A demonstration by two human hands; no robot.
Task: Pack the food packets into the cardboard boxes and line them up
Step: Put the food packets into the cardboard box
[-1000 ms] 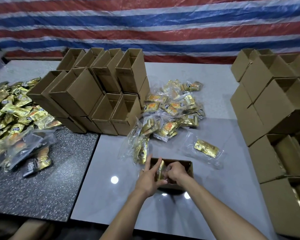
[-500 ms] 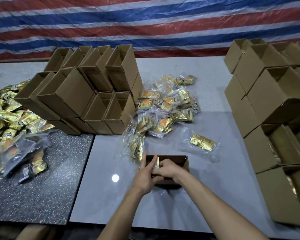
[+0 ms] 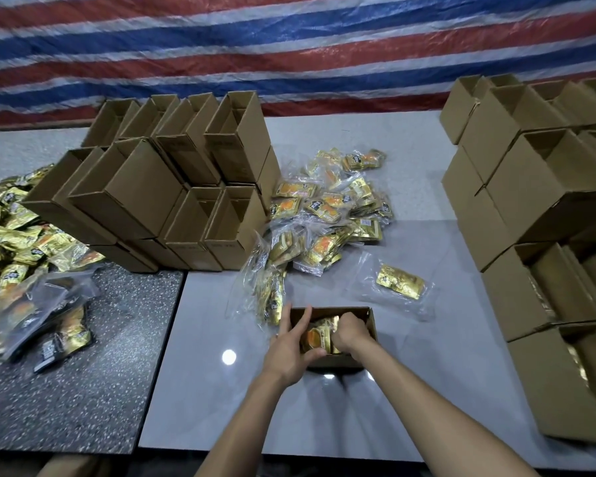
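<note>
Cardboard box [image 3: 338, 361] sits open-topped on the pale table [image 3: 427, 390], near centre, w/ both hands at it. Left hand [image 3: 289, 349] grips the box's left end: fingers over the rim, thumb hooked along the near edge. Right hand [image 3: 353, 333] is down inside, knuckles up, fingers curled onto the gold packet [image 3: 319, 339]. It looks like a grasp, tho the fingertips are hidden.

Risks, as I judge them:
- Packet is tilted, not seated. If the right hand lets go too soon it can flop flat or ride up over the rim, & the row inside ends up crooked.
- Foil looks slick and crinkly, i.e. a hard shove may buckle it or crush what's in it.
- Box looks light and the table is glossy, so w/o the left hand bracing, a push could skid it right or tip it.
- Bagged loose packets [image 3: 327, 215] lie just beyond the box's far-left corner, so a stray bag could get dragged along.

Orientation: box mouth faces up, long axis running left to right. Packet's printed face, w/ the orange picture, looks toward the near side and up, approx parallel to the box's long walls. Which edge of the packet is longer I can't tell, as the hands cover it.

Empty boxes [image 3: 135, 191] are stacked far left; filled boxes [image 3: 516, 297] line the right.
</note>
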